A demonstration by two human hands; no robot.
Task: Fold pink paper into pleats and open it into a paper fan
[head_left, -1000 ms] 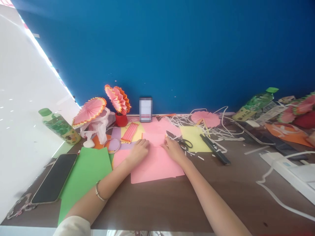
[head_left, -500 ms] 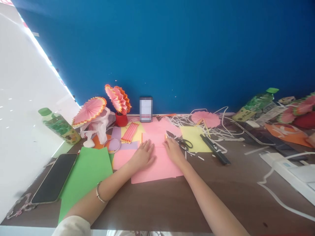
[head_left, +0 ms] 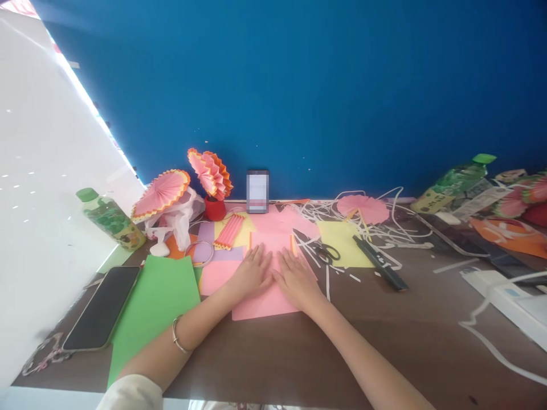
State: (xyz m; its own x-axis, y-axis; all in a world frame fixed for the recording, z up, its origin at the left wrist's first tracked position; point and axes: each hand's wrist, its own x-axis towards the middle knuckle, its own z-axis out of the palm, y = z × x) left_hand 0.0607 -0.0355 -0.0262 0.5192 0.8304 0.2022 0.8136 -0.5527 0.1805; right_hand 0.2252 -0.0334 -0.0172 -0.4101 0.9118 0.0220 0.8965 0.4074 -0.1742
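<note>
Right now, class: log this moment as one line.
left hand: flat on pink sheet | right hand: flat on it | scissors: right of hands, untouched

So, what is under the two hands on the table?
A pink paper sheet lies on the brown table, with left hand and right hand flat on it. Any fold beneath the palms is covered.
</note>
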